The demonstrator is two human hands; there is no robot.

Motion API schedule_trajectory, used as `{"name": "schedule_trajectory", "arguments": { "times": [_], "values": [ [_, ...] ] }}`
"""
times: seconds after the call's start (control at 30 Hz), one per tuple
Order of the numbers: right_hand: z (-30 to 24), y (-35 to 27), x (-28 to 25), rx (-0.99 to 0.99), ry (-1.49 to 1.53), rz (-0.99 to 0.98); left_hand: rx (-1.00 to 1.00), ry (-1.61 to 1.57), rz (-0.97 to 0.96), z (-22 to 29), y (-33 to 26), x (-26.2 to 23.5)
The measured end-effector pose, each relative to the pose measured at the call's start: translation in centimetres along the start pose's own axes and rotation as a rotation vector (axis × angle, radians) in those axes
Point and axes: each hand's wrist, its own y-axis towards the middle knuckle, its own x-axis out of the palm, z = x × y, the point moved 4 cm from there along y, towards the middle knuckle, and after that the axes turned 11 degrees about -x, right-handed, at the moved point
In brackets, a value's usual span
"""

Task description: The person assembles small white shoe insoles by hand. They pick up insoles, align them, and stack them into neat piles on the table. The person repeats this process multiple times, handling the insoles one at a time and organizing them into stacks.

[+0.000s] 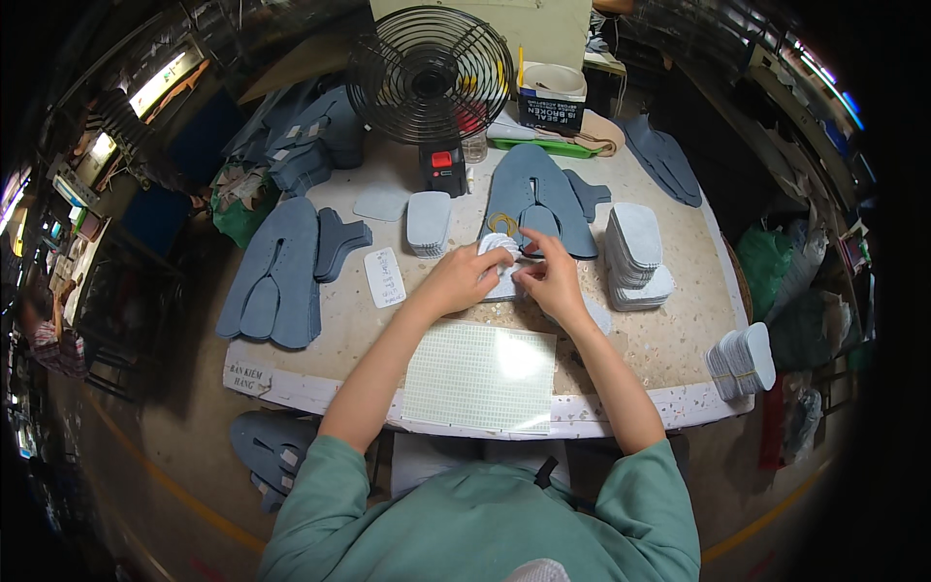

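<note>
Worktop (698, 291) centre: cut-piece stack (497, 242) between left hand (465, 276) and right hand (551, 276); gridded sheet (465, 373) before it, at near edge.
Left side: shoe-upper pile (257, 272); strap-piece pile (339, 242) just right; paper card (385, 277) right again.
Behind centre: shoe-upper stack (529, 175); tray (548, 147) behind that; tub (553, 109) behind tray.
Back left: fan (429, 82); block-shaped stack (428, 218) before it.
Right side: paired stacks (635, 238).
Near right corner: banded stack (742, 364).
Back right: panel pile (664, 160).

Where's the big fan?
In the head view, the fan stands at the far side of the table, left of the tub and behind a small pale stack.
</note>
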Motion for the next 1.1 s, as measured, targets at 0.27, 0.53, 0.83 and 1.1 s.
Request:
{"name": "schedule_trajectory", "arguments": {
  "times": [0.27,0.53,0.83,1.1],
  "values": [
    [0.3,0.8,-0.6,-0.126,-0.23,-0.042,0.065,-0.028,0.002,0.5,-0.6,-0.3],
    [-1.6,0.8,0.5,-0.194,-0.076,-0.206,0.075,-0.005,0.022,0.7,-0.4,0.0],
    [-0.6,1.0,-0.6,-0.103,-0.176,-0.063,0.068,-0.021,-0.013,0.4,-0.3,-0.1],
    [-0.3,0.4,1.4,-0.165,-0.037,-0.128,0.052,0.042,-0.023,0.5,-0.3,0.1]
  ]
}}
